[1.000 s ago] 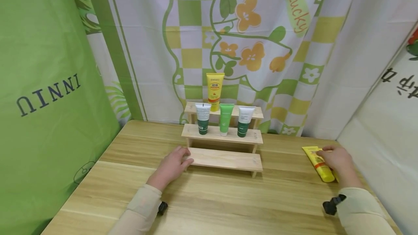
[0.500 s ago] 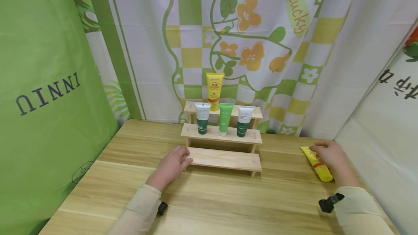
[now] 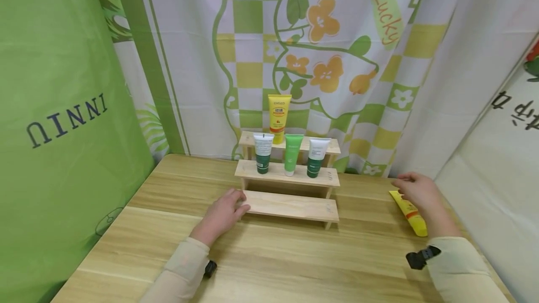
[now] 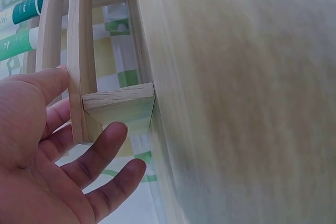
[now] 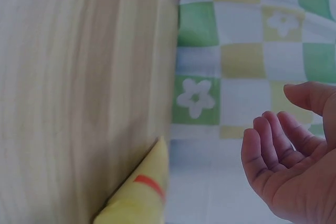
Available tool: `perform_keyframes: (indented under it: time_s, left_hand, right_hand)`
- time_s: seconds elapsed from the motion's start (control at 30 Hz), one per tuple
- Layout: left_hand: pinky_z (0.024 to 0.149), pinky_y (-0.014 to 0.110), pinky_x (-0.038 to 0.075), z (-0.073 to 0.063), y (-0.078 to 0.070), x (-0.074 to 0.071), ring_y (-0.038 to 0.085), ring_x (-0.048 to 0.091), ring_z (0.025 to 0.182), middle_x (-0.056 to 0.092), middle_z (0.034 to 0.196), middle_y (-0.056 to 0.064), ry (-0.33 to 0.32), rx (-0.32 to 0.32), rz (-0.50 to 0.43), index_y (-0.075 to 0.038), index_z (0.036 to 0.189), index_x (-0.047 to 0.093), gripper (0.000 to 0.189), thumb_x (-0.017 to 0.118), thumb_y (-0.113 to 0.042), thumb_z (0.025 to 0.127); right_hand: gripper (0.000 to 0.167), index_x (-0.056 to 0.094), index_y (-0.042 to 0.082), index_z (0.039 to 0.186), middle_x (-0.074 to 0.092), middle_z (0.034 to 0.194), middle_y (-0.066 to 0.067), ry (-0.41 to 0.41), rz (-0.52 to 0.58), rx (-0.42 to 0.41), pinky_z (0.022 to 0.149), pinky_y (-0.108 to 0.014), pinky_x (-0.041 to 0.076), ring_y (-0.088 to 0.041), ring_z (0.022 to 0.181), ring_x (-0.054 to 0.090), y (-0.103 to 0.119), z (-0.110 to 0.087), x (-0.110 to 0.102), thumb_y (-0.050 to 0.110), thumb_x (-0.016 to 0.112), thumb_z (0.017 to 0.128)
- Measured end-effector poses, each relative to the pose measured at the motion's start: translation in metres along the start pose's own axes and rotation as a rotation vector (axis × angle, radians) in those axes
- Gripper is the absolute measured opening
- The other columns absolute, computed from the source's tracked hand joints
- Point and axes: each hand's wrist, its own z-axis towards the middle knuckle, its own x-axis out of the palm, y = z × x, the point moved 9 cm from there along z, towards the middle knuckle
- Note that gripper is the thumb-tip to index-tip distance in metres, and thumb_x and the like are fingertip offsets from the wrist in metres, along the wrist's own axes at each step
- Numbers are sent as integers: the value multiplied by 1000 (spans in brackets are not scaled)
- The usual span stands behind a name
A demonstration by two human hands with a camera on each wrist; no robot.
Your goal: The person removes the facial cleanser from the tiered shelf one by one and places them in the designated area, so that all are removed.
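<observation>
My left hand point(image 3: 223, 212) holds the left end of the lowest step of a small three-tier wooden display stand point(image 3: 290, 204). In the left wrist view, its thumb and fingers point(image 4: 107, 153) lie about the end of that board, close to the short leg. Raised above the table on the right, my right hand point(image 3: 421, 195) has relaxed, slightly bent fingers and nothing in them. Beneath it lies a yellow squeeze tube point(image 3: 414, 221), partly covered by the hand in the head view. The right wrist view shows the yellow tube point(image 5: 139, 198) on the wood, apart from the fingers.
On the top step stands a yellow tube point(image 3: 279, 118). The middle step carries a white-and-dark-green tube point(image 3: 263, 153), a light green tube point(image 3: 292, 154) and another white-and-dark-green tube point(image 3: 316, 157). Patterned curtains point(image 3: 248, 18) close off the back of the wooden table point(image 3: 294, 261).
My right hand has come up off the lying yellow tube and shifted slightly back and left, its fingers no longer on it. The left hand stays at the stand.
</observation>
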Motion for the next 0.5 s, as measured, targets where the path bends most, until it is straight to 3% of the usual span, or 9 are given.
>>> perform_keyframes:
  time_s: [0.27,0.5]
  left_hand:
    - [76,37,51,0,-1,0,15,57,82,56,102,-2,6,5,1,-13,111,62,27,62,-36,97]
    - [76,37,52,0,1,2,15,59,84,57,104,-2,7,10,0,-13,111,62,28,61,-38,97]
  right_hand:
    - [61,43,-13,135,60,116,-24,13,88,-66,71,-26,55,-7,82,60,33,0,-1,34,57,99]
    - [61,45,-10,136,56,117,-22,-10,115,-103,72,-25,55,-3,79,58,62,-1,1,37,56,99]
